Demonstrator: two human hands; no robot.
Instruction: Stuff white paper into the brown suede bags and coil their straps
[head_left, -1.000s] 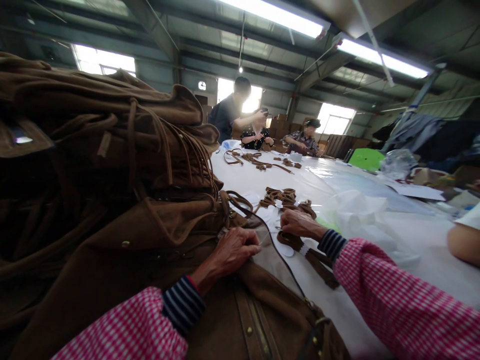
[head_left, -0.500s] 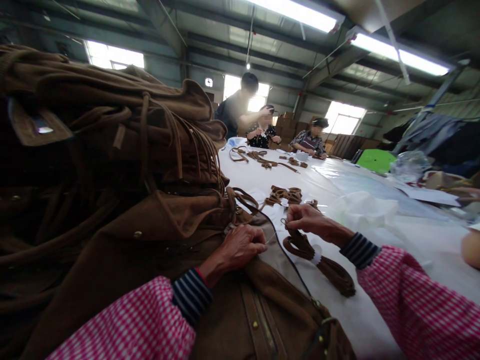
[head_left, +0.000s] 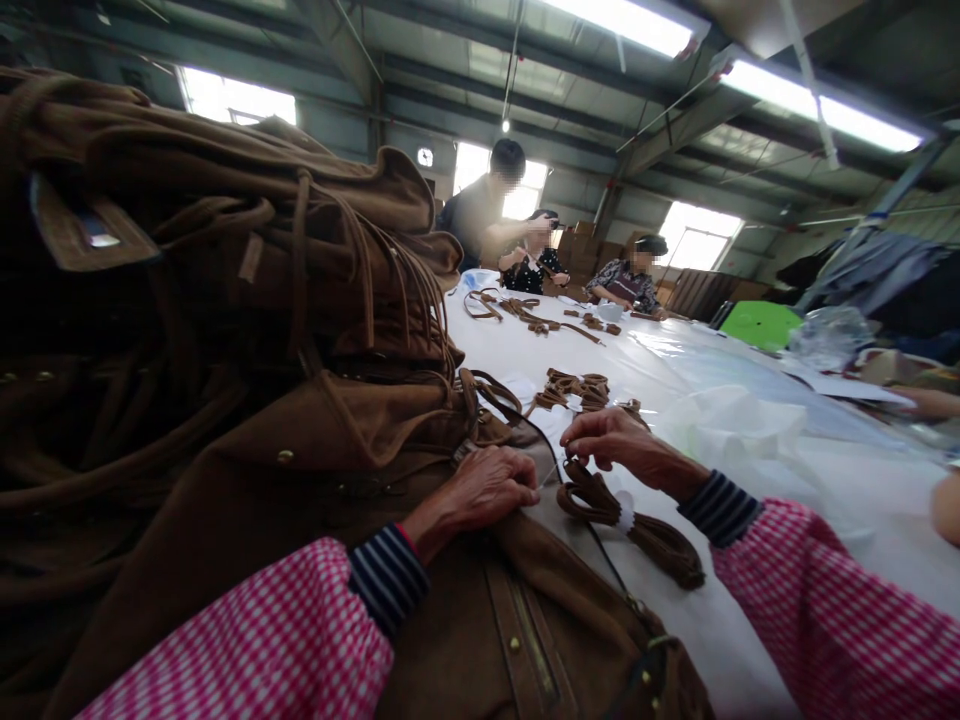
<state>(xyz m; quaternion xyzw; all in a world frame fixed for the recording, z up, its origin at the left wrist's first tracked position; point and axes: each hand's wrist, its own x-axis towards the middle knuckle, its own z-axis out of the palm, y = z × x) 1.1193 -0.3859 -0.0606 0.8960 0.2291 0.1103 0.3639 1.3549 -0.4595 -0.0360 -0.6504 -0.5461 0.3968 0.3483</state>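
Note:
My left hand [head_left: 491,488] rests on a brown canvas bag [head_left: 420,560], fingers closed in a pinch. A thin pale thread [head_left: 548,476] runs from its fingertips towards my right hand [head_left: 619,445]. The right fingertips are pinched at the metal-hooked end of a coiled brown strap [head_left: 664,545], which a white paper band [head_left: 625,512] wraps around the middle. This strap bundle lies along the bag's right edge, above the white table. The bag's opening, with its dark-edged grey lining [head_left: 536,445], faces up between the hands. The exact contact under the right fingers is hard to see.
A tall pile of brown bags [head_left: 225,230] rises on the left. More strap bundles [head_left: 577,388] lie on the white table [head_left: 517,345] ahead, with crumpled white sheeting [head_left: 739,425] to the right. Several people are at the far end, near a green board [head_left: 759,325].
My right fingertips and the strap bundle have shifted slightly left, closer to my left hand. The left hand keeps its pinch on the bag. The whole view has shifted a little.

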